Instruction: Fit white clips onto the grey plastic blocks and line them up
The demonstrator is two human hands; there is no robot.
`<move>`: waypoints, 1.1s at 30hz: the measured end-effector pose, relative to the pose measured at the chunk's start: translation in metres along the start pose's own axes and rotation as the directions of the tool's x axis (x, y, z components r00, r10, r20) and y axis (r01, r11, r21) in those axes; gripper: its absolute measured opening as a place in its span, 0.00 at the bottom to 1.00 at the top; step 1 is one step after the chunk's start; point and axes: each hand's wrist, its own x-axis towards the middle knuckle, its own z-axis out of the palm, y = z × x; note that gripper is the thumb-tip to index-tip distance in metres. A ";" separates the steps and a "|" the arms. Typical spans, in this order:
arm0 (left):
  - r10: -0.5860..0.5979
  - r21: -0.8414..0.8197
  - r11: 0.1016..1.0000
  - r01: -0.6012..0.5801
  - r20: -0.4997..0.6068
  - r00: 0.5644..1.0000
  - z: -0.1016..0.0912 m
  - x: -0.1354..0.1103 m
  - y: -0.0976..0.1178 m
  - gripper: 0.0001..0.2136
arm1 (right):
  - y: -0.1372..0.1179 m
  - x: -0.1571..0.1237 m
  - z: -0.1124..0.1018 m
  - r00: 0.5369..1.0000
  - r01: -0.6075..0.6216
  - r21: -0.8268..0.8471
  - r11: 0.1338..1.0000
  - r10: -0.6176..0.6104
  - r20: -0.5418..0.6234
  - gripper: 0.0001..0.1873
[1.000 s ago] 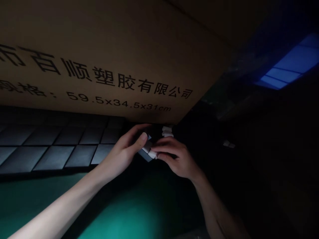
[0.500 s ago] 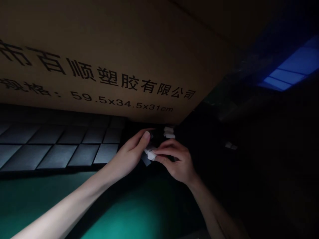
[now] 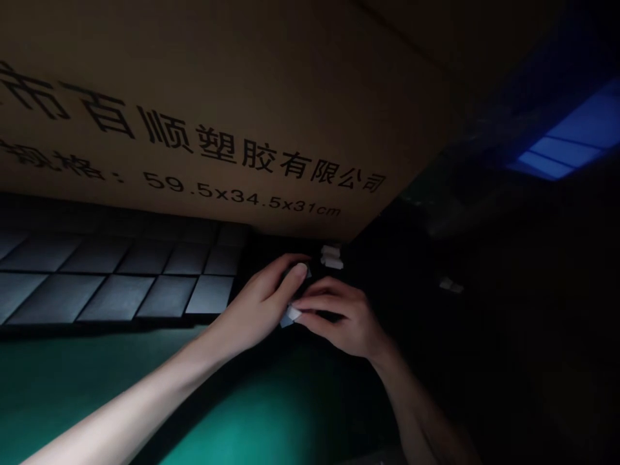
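Note:
In dim light, my left hand and my right hand meet over a small dark tile with a pale piece on its edge. The fingers of both hands pinch it between them, just above the green table surface. Most of the tile is hidden under my fingers. To the left lies a grid of several dark square tiles. Small white pieces sit just beyond my hands, below the cardboard box.
A large cardboard box printed with black characters and "59.5x34.5x31cm" stands along the back. Two more small white pieces lie in the dark area at right. A blue-lit panel glows at upper right.
Both hands have stayed together on the small tile, and the pale piece between the fingers now shows less. The view has shifted slightly.

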 end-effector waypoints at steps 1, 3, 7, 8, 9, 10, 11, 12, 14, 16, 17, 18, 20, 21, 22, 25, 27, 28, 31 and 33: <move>-0.003 -0.003 1.000 0.003 -0.003 1.000 0.000 0.000 0.000 0.19 | 0.000 -0.001 0.000 0.999 0.033 -0.032 0.999 -0.033 0.006 0.10; -0.028 -0.019 0.999 0.028 -0.001 1.000 0.000 0.001 -0.001 0.19 | -0.002 -0.002 0.001 0.994 0.108 -0.105 0.989 -0.107 0.012 0.11; -0.066 -0.056 0.996 0.068 0.036 0.997 0.000 0.000 -0.001 0.18 | -0.007 -0.003 0.002 0.979 0.205 -0.252 0.946 -0.196 0.061 0.14; -0.068 -0.063 0.995 0.071 0.044 0.997 0.001 0.000 -0.001 0.18 | -0.008 -0.003 0.002 0.977 0.213 -0.281 0.936 -0.198 0.080 0.14; -0.071 -0.069 0.995 0.074 0.047 0.996 0.001 0.000 0.000 0.18 | -0.010 -0.003 0.002 0.976 0.215 -0.306 0.927 -0.194 0.097 0.14; -0.076 -0.071 0.994 0.079 0.052 0.996 0.001 0.000 0.000 0.18 | -0.011 -0.002 0.002 0.976 0.213 -0.328 0.920 -0.188 0.107 0.14; -0.081 -0.073 0.994 0.084 0.050 0.996 0.002 0.000 0.000 0.18 | -0.012 -0.002 0.003 0.977 0.210 -0.348 0.914 -0.182 0.112 0.15; -0.086 -0.074 0.993 0.089 0.049 0.995 0.002 0.000 0.001 0.18 | -0.012 -0.002 0.003 0.978 0.205 -0.364 0.909 -0.176 0.113 0.15; -0.101 -0.072 0.992 0.105 0.058 0.993 0.003 0.000 0.001 0.18 | -0.013 -0.002 0.003 0.979 0.200 -0.373 0.906 -0.170 0.112 0.16; -0.111 -0.074 0.990 0.116 0.063 0.992 0.003 0.001 0.000 0.18 | -0.013 -0.002 0.003 0.980 0.193 -0.359 0.913 -0.161 0.118 0.16; -0.112 -0.075 0.990 0.116 0.060 0.992 0.004 0.001 -0.001 0.18 | -0.013 -0.003 0.002 0.981 0.185 -0.345 0.920 -0.151 0.125 0.16; -0.109 -0.076 0.991 0.113 0.057 0.992 0.004 0.001 -0.001 0.18 | -0.012 -0.003 0.002 0.981 0.175 -0.329 0.928 -0.137 0.135 0.15; -0.102 -0.076 0.991 0.106 0.050 0.994 0.005 0.001 -0.002 0.18 | -0.012 -0.003 0.001 0.983 0.146 -0.293 0.945 -0.104 0.153 0.13; -0.103 -0.075 0.991 0.107 0.053 0.993 0.005 0.001 -0.003 0.18 | -0.013 -0.003 0.001 0.983 0.132 -0.270 0.954 -0.091 0.158 0.12; -0.104 -0.074 0.991 0.108 0.056 0.993 0.005 0.000 -0.003 0.18 | -0.013 -0.003 0.001 0.984 0.117 -0.248 0.962 -0.079 0.159 0.11; -0.109 -0.078 0.990 0.114 0.064 0.992 0.005 0.000 -0.003 0.18 | -0.015 -0.002 0.002 0.988 0.094 -0.195 0.976 -0.067 0.139 0.09; -0.113 -0.070 0.991 0.117 0.059 0.992 0.004 0.000 -0.003 0.18 | -0.015 -0.001 0.004 0.988 0.112 -0.187 0.976 -0.091 0.121 0.10; -0.119 -0.058 0.991 0.123 0.058 0.991 0.004 0.000 -0.003 0.19 | -0.014 -0.002 0.006 0.987 0.135 -0.197 0.971 -0.115 0.109 0.11; -0.139 -0.013 0.990 0.140 0.055 0.989 0.002 -0.001 -0.003 0.18 | -0.013 -0.004 0.009 0.973 0.231 -0.284 0.931 -0.218 0.076 0.13; -0.168 0.017 0.986 0.168 0.047 0.985 0.000 0.000 -0.002 0.18 | -0.012 -0.005 0.010 0.964 0.264 -0.342 0.902 -0.262 0.054 0.15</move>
